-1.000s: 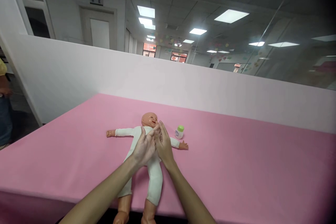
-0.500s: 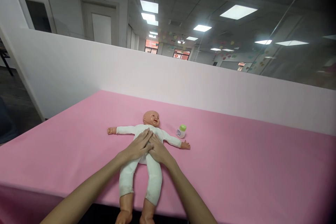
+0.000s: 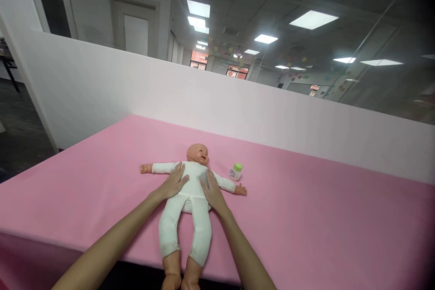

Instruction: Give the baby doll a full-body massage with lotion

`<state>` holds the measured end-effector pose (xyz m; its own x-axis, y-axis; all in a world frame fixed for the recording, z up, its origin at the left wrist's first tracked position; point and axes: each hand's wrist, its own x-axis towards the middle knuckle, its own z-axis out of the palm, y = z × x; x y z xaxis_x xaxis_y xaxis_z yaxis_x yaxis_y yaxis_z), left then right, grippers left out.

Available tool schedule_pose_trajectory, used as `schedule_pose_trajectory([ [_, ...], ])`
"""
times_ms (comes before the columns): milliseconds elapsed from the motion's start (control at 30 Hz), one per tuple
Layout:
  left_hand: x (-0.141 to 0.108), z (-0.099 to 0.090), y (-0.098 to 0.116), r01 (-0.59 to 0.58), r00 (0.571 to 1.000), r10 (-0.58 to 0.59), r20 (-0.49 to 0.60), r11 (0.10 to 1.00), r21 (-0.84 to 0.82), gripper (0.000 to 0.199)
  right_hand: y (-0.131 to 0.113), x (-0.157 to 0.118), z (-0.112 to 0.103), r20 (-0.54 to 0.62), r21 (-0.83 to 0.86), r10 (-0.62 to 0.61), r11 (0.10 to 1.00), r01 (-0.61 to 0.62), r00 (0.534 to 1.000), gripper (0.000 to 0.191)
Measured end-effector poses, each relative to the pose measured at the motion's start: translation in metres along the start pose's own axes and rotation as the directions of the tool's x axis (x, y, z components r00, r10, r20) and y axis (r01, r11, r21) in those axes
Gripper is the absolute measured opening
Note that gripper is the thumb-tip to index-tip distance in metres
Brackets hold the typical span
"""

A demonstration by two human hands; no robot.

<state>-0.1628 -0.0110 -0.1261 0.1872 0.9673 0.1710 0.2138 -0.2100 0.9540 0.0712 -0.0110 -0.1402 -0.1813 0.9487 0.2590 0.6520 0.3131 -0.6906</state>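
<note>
A baby doll (image 3: 194, 181) with a white cloth body lies on its back on a pink-covered table (image 3: 299, 217). Its arms are spread, and its feet hang past the near edge. My left hand (image 3: 174, 182) rests flat along the left side of the doll's torso, fingers stretched toward the shoulder. Against the right side of the torso lies my right hand (image 3: 213, 190), also with fingers extended. Neither hand grasps anything. Just beyond the doll's right-hand arm stands a small jar (image 3: 235, 172) with a green lid and a printed label.
A low white partition (image 3: 217, 99) runs along the table's back edge, with glass above it. Through the glass are ceiling lights and a door (image 3: 136, 31). Dark floor (image 3: 23, 122) shows at the left, beyond the table's side.
My hands have moved apart, from touching each other at the middle of the doll's chest out to the two sides of its torso. The jar stays beside the doll's arm.
</note>
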Motion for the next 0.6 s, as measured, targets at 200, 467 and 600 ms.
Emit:
schedule_pose_trajectory([
  [200,-0.030,-0.012,0.006,0.057,0.994,-0.063,0.092,0.996,0.070,0.087,-0.014,-0.027,-0.010,0.074,0.039,0.057,0.997,-0.060,0.996,0.079],
  [467,-0.050,0.009,0.031,-0.149,0.967,0.133,0.217,0.987,0.056,0.072,-0.041,-0.037,-0.021,0.260,0.036,-0.133,0.991,0.128,0.956,0.067],
  [600,-0.030,0.031,0.038,-0.157,0.982,0.169,0.087,0.978,-0.134,0.070,-0.044,-0.012,-0.013,0.262,-0.008,-0.212,0.975,0.221,0.942,0.067],
])
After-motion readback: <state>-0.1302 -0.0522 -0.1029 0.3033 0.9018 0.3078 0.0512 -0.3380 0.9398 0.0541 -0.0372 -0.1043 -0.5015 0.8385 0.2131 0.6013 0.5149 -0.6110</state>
